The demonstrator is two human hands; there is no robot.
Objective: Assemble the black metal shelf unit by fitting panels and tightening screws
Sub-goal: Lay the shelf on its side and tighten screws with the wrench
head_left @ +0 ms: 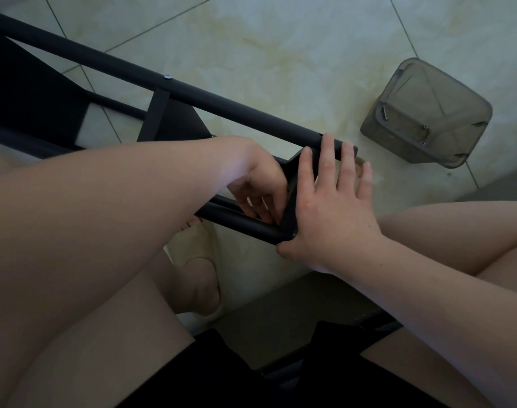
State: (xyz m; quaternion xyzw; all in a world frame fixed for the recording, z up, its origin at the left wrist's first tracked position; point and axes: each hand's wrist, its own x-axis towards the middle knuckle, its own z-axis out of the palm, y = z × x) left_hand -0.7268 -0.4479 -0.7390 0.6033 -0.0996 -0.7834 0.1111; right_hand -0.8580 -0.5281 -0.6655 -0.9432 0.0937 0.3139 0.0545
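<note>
From the head view we see the black shelf frame (236, 113) lying across the tiled floor (281, 39), its upper tube running down to the right, where a short end panel (292, 184) meets the lower tube (236, 219). Our right hand (331, 207) lies flat with straight fingers pressed on that panel and the tube end, bracing it. Our left hand (260, 187) is tucked inside the corner with its fingers curled — whether they pinch a screw we cannot tell. One screw (167, 76) already sits in the upper tube. A clear grey container (428, 113) with a few loose screws stands well apart on the right.

The risk, as we judge it: the panel could shift under uneven pressure and the holes would then misalign — or a small screw might drop and roll away. We can read no brand or writing.
</note>
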